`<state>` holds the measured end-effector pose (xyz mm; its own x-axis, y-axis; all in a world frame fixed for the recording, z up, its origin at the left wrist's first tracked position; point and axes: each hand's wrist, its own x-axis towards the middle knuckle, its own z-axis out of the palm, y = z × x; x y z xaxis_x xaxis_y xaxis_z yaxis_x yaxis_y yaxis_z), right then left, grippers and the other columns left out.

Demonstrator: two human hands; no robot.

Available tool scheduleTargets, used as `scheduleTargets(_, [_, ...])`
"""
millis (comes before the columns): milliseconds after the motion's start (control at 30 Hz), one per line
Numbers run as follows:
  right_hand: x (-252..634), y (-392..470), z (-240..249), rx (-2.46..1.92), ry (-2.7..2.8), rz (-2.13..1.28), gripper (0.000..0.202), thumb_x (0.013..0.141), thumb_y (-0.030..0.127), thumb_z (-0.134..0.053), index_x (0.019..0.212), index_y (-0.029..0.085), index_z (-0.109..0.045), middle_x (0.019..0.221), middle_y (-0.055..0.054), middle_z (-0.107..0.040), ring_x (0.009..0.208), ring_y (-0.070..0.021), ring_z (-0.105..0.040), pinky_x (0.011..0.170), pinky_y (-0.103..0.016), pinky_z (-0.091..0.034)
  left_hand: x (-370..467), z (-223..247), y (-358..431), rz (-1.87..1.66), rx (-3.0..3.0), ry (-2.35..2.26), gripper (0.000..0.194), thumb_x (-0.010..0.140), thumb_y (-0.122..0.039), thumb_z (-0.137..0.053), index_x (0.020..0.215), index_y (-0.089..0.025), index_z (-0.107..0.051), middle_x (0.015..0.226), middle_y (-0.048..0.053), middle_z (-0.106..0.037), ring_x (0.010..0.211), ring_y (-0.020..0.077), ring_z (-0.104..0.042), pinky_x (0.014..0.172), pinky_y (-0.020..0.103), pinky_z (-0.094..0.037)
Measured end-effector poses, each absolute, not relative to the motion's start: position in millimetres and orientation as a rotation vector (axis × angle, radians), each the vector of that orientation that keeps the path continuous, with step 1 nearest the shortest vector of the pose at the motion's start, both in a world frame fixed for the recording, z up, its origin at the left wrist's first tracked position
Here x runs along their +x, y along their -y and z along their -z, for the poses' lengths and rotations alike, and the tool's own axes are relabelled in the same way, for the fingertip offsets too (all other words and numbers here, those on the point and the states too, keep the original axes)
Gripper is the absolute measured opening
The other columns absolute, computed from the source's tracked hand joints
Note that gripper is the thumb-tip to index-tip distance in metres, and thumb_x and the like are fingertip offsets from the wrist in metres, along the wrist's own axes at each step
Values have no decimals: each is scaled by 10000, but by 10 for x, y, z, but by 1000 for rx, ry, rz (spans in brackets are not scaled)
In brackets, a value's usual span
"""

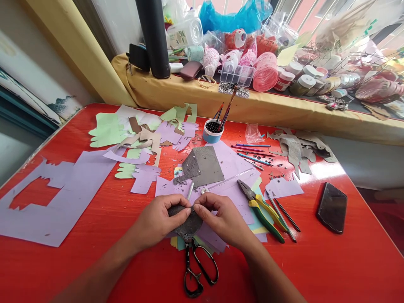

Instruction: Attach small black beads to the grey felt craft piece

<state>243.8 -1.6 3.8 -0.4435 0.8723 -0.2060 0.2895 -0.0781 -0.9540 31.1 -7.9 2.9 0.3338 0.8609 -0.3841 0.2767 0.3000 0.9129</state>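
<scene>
My left hand [166,214] and my right hand [219,214] are closed near the table's front, thumbs and fingertips pinching the upper edge of a dark grey piece of leather-like sheet [188,225]. The fingers cover part of that piece. Black-handled scissors [195,269] lie just below it, their blades hidden under it. Beyond my hands are a grey sheet piece [210,166] and a rougher dark scrap [191,164] on purple paper [235,181]. A white stick-like pen [190,190] lies by my left fingertips. A small white roll [204,191] sits beside my right fingers.
Yellow-green pliers [261,210], pencils [252,155] and a phone [332,207] lie to the right on the red table [315,261]. A small tub [213,132] holds brushes. Cut paper [107,130] and grey scraps [303,147] lie around. The crowded sill [189,90] runs behind.
</scene>
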Motion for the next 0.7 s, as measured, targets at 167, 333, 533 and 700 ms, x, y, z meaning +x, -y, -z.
scheduleTargets(167, [2406, 30, -52, -1303, 1719, -1522, 155, 956, 269, -606, 836, 193, -667, 743, 6, -654, 700, -150, -568, 632, -247, -408, 321, -37, 83, -542, 1230, -1208, 291, 855, -468, -695, 809, -181, -713, 726, 1, -607, 690, 158, -516, 609, 237, -436])
scheduleTargets(333, [2338, 56, -20, -1336, 1635, -1585, 106, 907, 236, -599, 805, 206, -606, 633, 45, -557, 578, -128, -494, 541, -235, -354, 337, -6, 83, -548, 1048, -1111, 332, 831, -507, -731, 821, -178, -681, 721, -11, -589, 650, 140, -499, 590, 233, -439])
scheduleTargets(533, [2303, 67, 55, -1366, 1603, -1525, 96, 902, 230, -591, 808, 217, -579, 591, 70, -490, 538, -116, -435, 508, -219, -334, 346, 72, 111, -558, 1076, -1210, 365, 842, -533, -727, 882, -171, -716, 765, 12, -637, 712, 174, -570, 639, 255, -484])
scheduleTargets(700, [2346, 49, 16, -1359, 1626, -1552, 116, 930, 242, -589, 819, 213, -602, 593, 54, -542, 543, -126, -499, 520, -226, -358, 291, -2, 79, -523, 1141, -1143, 353, 894, -523, -688, 911, -179, -768, 836, 37, -707, 790, 201, -629, 713, 267, -521])
